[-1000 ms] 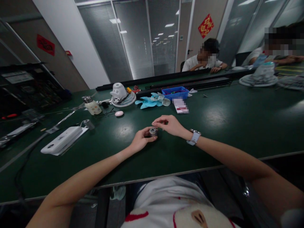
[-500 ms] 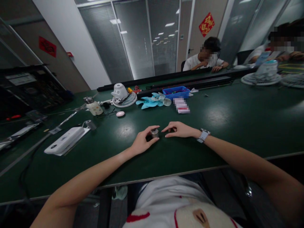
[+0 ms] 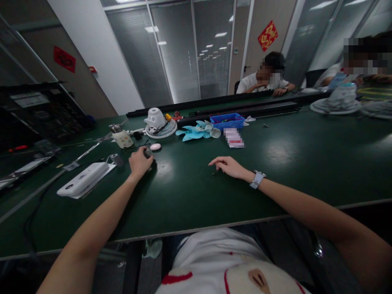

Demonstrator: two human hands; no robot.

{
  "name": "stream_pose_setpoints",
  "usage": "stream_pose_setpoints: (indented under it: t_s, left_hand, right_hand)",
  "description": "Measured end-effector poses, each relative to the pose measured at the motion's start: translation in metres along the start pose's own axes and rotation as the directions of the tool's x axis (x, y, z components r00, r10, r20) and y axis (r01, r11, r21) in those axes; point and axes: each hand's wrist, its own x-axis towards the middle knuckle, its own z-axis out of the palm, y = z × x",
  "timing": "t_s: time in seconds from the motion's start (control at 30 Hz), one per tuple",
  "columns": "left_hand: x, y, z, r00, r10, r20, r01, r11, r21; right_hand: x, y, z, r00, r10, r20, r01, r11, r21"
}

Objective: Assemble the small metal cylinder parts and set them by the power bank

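My left hand (image 3: 141, 162) is closed around a small metal cylinder (image 3: 148, 153), motor-like in shape and mostly covered by the fingers. It is beside a pink oval object (image 3: 155, 147), towards the left part of the green table. My right hand (image 3: 229, 166) hovers at or just over the tabletop, its fingers loosely bent and apart with nothing visible in them. A tiny dark piece (image 3: 213, 174) lies just below its fingertips.
At left are a white fan base (image 3: 87, 179) wired to a grey cylinder (image 3: 116, 159) and a patterned bottle (image 3: 122, 138). Farther back stand a white fan head (image 3: 155, 119), light-blue fan blades (image 3: 194, 132) and a blue bin (image 3: 228, 121). Two people sit across the table.
My left hand has carried the metal cylinder leftwards and away from me, from beside my right hand to near the pink oval object. The right hand has barely moved.
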Motion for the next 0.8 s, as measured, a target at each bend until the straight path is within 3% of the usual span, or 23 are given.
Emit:
stream_pose_setpoints:
  t_s: [0.13, 0.3, 0.43, 0.5, 0.57, 0.6, 0.67, 0.73, 0.8]
  left_hand:
    - [0.014, -0.039, -0.010, 0.990, -0.124, -0.074, 0.125, 0.992, 0.010]
    - [0.013, -0.044, -0.008, 0.981, -0.161, -0.113, 0.163, 0.987, 0.009]
    - [0.000, -0.016, -0.006, 0.962, -0.064, -0.265, 0.073, 0.997, 0.023]
    - [-0.013, 0.010, -0.006, 0.951, 0.087, -0.297, -0.091, 0.996, 0.003]
    - [-0.034, 0.043, -0.006, 0.928, 0.304, -0.215, -0.328, 0.941, -0.083]
    - [-0.046, 0.060, -0.006, 0.890, 0.433, -0.142, -0.452, 0.878, -0.156]
    - [-0.074, 0.092, -0.004, 0.734, 0.679, 0.012, -0.638, 0.696, -0.328]
    - [-0.099, 0.118, -0.002, 0.533, 0.837, 0.124, -0.697, 0.518, -0.496]
    - [-0.115, 0.134, 0.000, 0.395, 0.901, 0.180, -0.677, 0.417, -0.607]
  right_hand:
    - [0.000, 0.000, 0.001, 0.998, 0.042, -0.047, -0.040, 0.999, 0.037]
    - [0.004, 0.004, 0.002, 0.991, 0.051, -0.127, -0.035, 0.991, 0.127]
    - [0.006, 0.004, 0.002, 0.973, 0.117, -0.198, -0.073, 0.974, 0.214]
    - [0.006, 0.003, 0.002, 0.960, 0.156, -0.234, -0.092, 0.961, 0.262]
    - [0.006, 0.002, 0.001, 0.948, 0.174, -0.267, -0.090, 0.950, 0.299]
    - [0.007, 0.001, 0.001, 0.944, 0.175, -0.279, -0.084, 0.947, 0.310]
    - [0.007, 0.002, 0.001, 0.935, 0.184, -0.304, -0.082, 0.944, 0.319]
    - [0.009, 0.003, 0.001, 0.925, 0.198, -0.325, -0.090, 0.944, 0.316]
    - [0.010, 0.005, 0.002, 0.917, 0.207, -0.341, -0.100, 0.946, 0.307]
